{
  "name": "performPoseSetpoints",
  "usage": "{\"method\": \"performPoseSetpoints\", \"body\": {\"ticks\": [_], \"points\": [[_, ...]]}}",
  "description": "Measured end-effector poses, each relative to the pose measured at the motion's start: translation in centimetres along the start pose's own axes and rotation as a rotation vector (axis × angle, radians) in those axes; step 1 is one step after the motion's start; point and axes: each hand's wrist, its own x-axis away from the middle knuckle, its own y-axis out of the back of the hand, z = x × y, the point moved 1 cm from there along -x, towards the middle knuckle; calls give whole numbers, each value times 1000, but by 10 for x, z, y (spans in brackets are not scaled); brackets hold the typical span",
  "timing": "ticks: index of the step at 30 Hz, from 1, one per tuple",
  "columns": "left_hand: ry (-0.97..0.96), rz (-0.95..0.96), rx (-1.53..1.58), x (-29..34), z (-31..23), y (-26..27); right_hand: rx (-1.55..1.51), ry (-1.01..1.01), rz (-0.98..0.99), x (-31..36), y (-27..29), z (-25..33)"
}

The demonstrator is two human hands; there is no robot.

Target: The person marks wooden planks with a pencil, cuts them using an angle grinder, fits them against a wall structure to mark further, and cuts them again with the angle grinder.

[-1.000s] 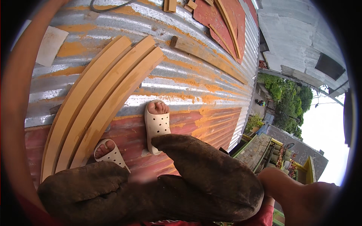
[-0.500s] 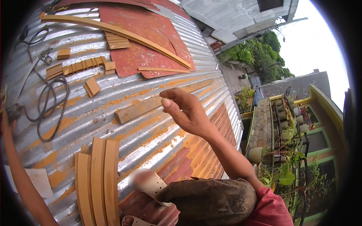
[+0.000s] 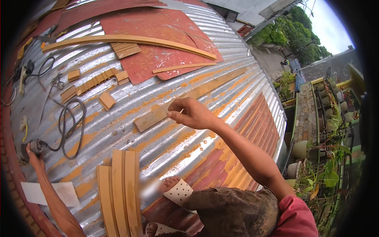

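At the far left my left hand point(image 3: 34, 155) is closed around a small grey-and-black corded power tool point(image 3: 36, 147), which rests on the corrugated metal sheet. Its exact kind is hard to make out. My right hand point(image 3: 191, 113) hovers over the near end of a long weathered board point(image 3: 152, 118). Its fingers are loosely bent, with a gap to the thumb and nothing visible between them. Beside my foot, several long brown wooden strips point(image 3: 117, 189) lie side by side. A black cable point(image 3: 81, 130) loops from the tool across the metal.
Small brown wooden blocks point(image 3: 106, 100) and a row of short pieces point(image 3: 96, 81) lie beyond the cable. A long curved strip point(image 3: 130, 38) crosses a red sheet point(image 3: 158, 59). White paper point(image 3: 63, 193) sits under my left forearm. Potted plants point(image 3: 300, 150) line the right, past the roof's edge.
The view has shifted left, so my left hand and the power tool now show more fully. My right hand remains raised over the board, its fingers still loosely bent.
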Motion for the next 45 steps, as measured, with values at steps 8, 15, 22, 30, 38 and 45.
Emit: {"method": "performPoseSetpoints", "body": {"ticks": [8, 15, 22, 30, 38, 45], "points": [[-337, 611, 18, 290, -67, -183, 51, 388, -167, -65, -29, 153], [-583, 853, 114, 455, -58, -260, -355, 111, -10, -28, -26, 197], [-320, 1126, 250, 584, 33, -335, 290, -90, -281, 75, 39, 126], [-36, 1328, 174, 635, 105, -306, 400, -307, -172, 121, 27, 36], [-112, 1833, -174, 675, 87, -296, 1053, -579, -210, 159, 85, 61], [-110, 1382, 84, 656, 128, -268, 739, -215, -303, 125, 64, 59]]}}
